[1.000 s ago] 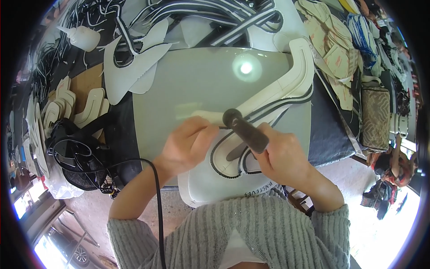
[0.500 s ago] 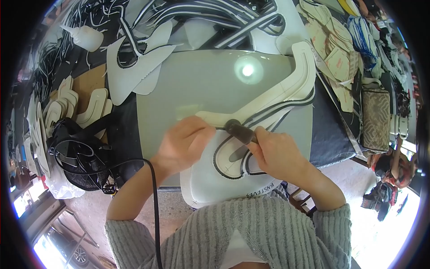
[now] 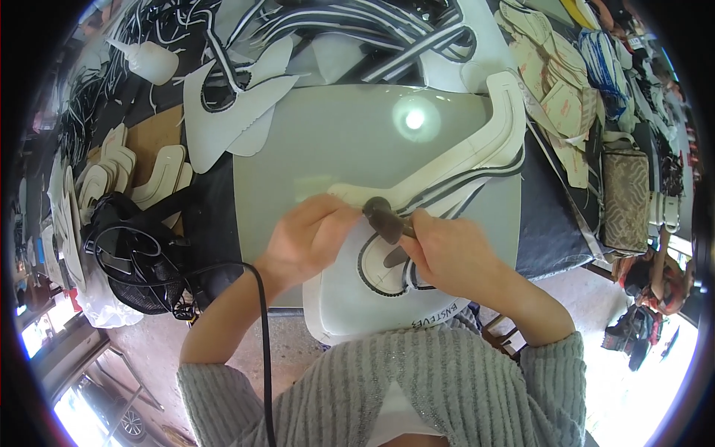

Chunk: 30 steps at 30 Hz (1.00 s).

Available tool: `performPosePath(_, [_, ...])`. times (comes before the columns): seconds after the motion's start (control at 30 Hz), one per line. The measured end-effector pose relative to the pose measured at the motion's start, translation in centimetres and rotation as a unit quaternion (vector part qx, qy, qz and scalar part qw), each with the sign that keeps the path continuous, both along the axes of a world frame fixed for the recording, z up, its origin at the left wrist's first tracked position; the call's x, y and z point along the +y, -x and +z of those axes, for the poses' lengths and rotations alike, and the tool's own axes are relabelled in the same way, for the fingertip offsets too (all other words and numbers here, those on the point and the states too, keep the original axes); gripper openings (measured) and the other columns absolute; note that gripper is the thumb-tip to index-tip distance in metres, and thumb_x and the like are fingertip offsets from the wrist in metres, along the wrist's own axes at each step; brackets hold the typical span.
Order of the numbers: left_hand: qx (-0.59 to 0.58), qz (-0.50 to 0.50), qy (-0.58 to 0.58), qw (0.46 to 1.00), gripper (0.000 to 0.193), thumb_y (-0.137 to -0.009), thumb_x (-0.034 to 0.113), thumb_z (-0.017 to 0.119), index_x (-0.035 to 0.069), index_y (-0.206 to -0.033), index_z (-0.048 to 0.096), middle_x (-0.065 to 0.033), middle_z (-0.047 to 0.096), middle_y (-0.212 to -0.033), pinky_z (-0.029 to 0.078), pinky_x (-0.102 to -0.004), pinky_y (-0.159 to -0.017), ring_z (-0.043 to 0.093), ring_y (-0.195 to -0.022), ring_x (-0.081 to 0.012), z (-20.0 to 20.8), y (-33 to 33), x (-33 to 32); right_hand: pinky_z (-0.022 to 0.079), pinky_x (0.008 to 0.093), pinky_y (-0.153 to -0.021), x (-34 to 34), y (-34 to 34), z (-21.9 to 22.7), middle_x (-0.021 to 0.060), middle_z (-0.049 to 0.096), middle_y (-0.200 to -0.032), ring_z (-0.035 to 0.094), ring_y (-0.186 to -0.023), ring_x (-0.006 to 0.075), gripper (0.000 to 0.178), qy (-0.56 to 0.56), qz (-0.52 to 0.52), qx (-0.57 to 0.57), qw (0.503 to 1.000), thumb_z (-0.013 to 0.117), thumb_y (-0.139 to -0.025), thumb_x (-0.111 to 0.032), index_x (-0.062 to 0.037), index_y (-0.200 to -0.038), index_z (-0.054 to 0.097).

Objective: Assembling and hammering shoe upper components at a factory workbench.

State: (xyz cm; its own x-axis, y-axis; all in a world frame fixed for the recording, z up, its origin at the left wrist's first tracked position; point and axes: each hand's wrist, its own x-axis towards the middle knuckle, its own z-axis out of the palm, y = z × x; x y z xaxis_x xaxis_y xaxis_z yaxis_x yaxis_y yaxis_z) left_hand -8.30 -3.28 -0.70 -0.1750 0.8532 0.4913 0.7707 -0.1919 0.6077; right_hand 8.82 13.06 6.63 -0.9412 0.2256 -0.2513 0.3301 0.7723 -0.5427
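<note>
My right hand (image 3: 458, 253) grips the short handle of a hammer (image 3: 384, 222), its dark head over the upper edge of a white padded panel (image 3: 335, 302). Close beside the head, the fingers of my left hand (image 3: 309, 235) pinch at the panel's edge; what lies between them is hidden. On the panel is an oval outline with dark stitch-like edging (image 3: 365, 277). A long cream angled piece (image 3: 454, 158) reaches from my left fingers toward the far right. Black-and-white strips (image 3: 484, 173) run along it and pass under the hammer.
A grey work board (image 3: 313, 141) lies under the work. Other white panels (image 3: 205, 138) and bundled strips (image 3: 335, 26) lie at the back, near a white squeeze bottle (image 3: 154, 63). Left are a black mesh bag (image 3: 138, 261) and a cable (image 3: 266, 350); right, a patterned pouch (image 3: 625, 197).
The hammer head has shifted slightly left and turned, now closer to my left fingers. My right hand moved left with it. My left hand stays near the same spot.
</note>
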Motion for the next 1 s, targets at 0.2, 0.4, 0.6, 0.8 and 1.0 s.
performPosePath(0.2, [0.006,0.011,-0.002,1.000,0.020,-0.082,-0.003,0.064,0.002,-0.102,0.062,-0.0149,0.066,-0.093,0.055,-0.0361,-0.064,0.066,-0.077,-0.0304,0.2,-0.2,-0.3,0.049,0.0461,-0.050,0.3,0.1,0.0,0.0178,0.060,-0.059,0.063,-0.055,0.0384,0.037,-0.010,0.008,-0.018,1.000,0.058,-0.097,-0.029,0.0030,-0.080,0.051])
performPosePath(0.4, [0.025,0.020,-0.021,0.999,0.017,-0.082,-0.002,0.065,0.002,-0.098,0.063,-0.0158,0.066,-0.093,0.055,-0.0344,-0.062,0.066,-0.075,-0.0291,0.2,-0.5,-0.4,0.049,0.0458,-0.049,0.2,0.5,-0.1,0.0173,0.059,-0.059,0.063,-0.054,0.0382,0.037,-0.007,0.029,-0.025,0.999,0.058,-0.097,-0.028,0.0033,-0.079,0.051])
performPosePath(0.6, [0.040,0.034,-0.022,0.998,0.021,-0.080,-0.001,0.070,0.001,-0.099,0.061,-0.0154,0.067,-0.092,0.056,-0.0339,-0.061,0.067,-0.075,-0.0296,-0.2,-0.4,-0.3,0.048,0.0472,-0.053,1.0,1.7,0.3,0.0184,0.060,-0.061,0.062,-0.058,0.0393,0.035,-0.006,0.058,-0.034,0.998,0.058,-0.097,-0.028,0.0027,-0.081,0.052])
performPosePath(0.8, [0.017,0.064,0.018,0.998,0.039,-0.076,0.008,0.080,0.003,-0.106,0.055,-0.0156,0.067,-0.098,0.057,-0.0376,-0.067,0.068,-0.083,-0.0322,-0.5,0.0,-0.8,0.048,0.0503,-0.058,1.4,3.3,0.7,0.0206,0.060,-0.065,0.062,-0.062,0.0418,0.035,0.007,0.082,-0.041,0.996,0.056,-0.097,-0.029,0.0021,-0.081,0.054])
performPosePath(1.0, [0.047,0.134,0.047,0.989,0.058,-0.076,0.022,0.084,0.004,-0.117,0.048,-0.0158,0.064,-0.113,0.057,-0.0410,-0.076,0.066,-0.100,-0.0346,-0.8,-0.3,-2.4,0.051,0.0455,-0.056,1.2,3.5,1.0,0.0190,0.063,-0.064,0.066,-0.061,0.0370,0.040,-0.030,0.111,-0.026,0.993,0.054,-0.098,-0.033,0.0042,-0.084,0.057])
